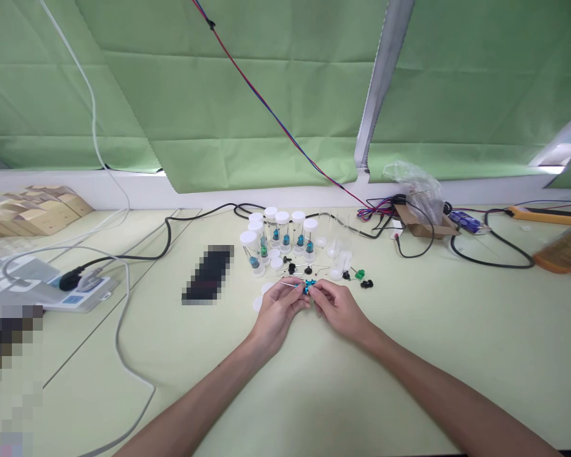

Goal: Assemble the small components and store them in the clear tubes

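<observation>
We pinched one small blue metal part (308, 287) between our fingertips, left hand (278, 314) and right hand (340, 308) both clamped on it. Beyond the grip we counted seven white-capped clear plastic vials (282, 231); to its right, one small green knob (360, 274).

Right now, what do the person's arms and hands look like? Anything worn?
Left hand and right hand are bare: no gloves, no rings seen. Left arm and right arm are bare to the frame edge: no sleeves, watch, bands or markings.

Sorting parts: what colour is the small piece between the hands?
The small piece is blue; head view.
</observation>
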`<state>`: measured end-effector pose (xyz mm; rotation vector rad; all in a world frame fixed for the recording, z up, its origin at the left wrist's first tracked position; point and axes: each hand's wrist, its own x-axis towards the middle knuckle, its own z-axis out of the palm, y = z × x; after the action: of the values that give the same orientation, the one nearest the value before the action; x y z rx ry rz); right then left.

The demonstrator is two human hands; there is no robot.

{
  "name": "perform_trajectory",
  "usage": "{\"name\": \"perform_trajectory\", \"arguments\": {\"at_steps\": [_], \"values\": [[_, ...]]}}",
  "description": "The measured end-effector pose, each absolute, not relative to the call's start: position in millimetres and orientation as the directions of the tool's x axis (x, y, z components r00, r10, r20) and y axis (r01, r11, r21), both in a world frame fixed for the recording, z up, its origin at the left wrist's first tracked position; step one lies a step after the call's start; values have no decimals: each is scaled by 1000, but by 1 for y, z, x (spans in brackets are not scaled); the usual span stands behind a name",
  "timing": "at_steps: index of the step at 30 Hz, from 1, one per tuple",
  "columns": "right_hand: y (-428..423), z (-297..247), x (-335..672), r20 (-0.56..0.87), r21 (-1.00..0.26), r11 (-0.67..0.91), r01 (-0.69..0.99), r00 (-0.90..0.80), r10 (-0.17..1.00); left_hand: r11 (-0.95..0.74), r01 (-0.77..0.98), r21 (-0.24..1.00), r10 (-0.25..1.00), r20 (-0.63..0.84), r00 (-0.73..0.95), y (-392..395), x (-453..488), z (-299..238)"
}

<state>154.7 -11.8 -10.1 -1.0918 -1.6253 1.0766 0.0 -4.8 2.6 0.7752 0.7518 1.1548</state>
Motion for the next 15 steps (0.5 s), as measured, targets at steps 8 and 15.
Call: {"name": "perform_trajectory", "arguments": {"at_steps": [8, 15], "values": [[-11, -13, 154, 196, -948, 244, 205, -230, 953, 220, -502, 836, 966, -117, 228, -5, 1, 5], [-11, -14, 155, 191, -950, 241, 197, -243, 951, 221, -500, 837, 965, -113, 238, -5, 1, 2]]}}
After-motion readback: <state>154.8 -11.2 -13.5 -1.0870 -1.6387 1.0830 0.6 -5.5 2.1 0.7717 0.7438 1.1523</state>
